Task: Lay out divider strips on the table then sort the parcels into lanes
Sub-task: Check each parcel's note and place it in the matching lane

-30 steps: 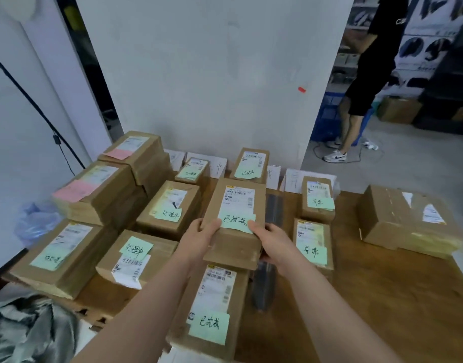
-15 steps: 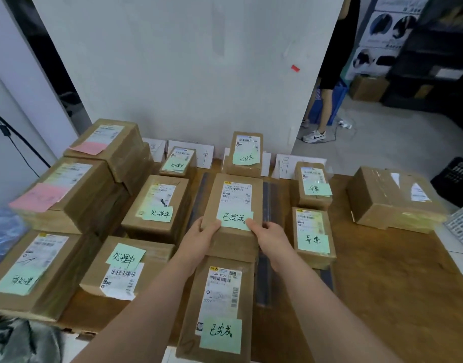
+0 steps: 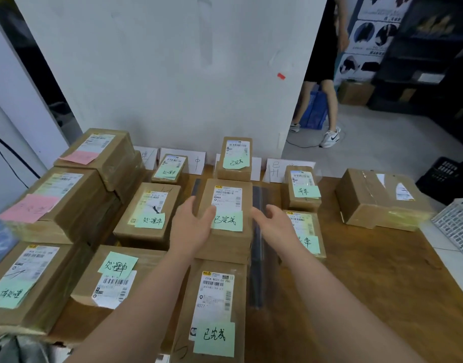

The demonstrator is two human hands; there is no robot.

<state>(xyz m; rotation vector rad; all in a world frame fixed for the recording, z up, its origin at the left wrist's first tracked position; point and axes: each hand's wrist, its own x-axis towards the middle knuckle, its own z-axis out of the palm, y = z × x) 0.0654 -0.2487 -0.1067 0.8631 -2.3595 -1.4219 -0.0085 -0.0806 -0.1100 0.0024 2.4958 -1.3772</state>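
A brown parcel (image 3: 229, 203) with a green note lies in the middle lane of the wooden table (image 3: 369, 284), between a parcel behind (image 3: 234, 158) and a parcel in front (image 3: 214, 307). My left hand (image 3: 192, 224) hovers with relaxed fingers at its left edge, thumb over the green note. My right hand (image 3: 273, 225) hangs loosely curled just off its right side, holding nothing. A dark divider strip (image 3: 257, 244) runs along the right of this lane; another strip (image 3: 196, 188) shows at its left.
More parcels fill the left lanes (image 3: 149, 213) and the right lane (image 3: 302, 188). Stacked boxes (image 3: 67, 195) stand far left, a large box (image 3: 379, 197) at the right. White lane cards (image 3: 196, 161) lean on the wall. A person (image 3: 327, 100) stands behind, right.
Both hands have let go of the middle parcel, which now rests on the table, and have drawn slightly apart from its sides. The camera has tilted and shifted.
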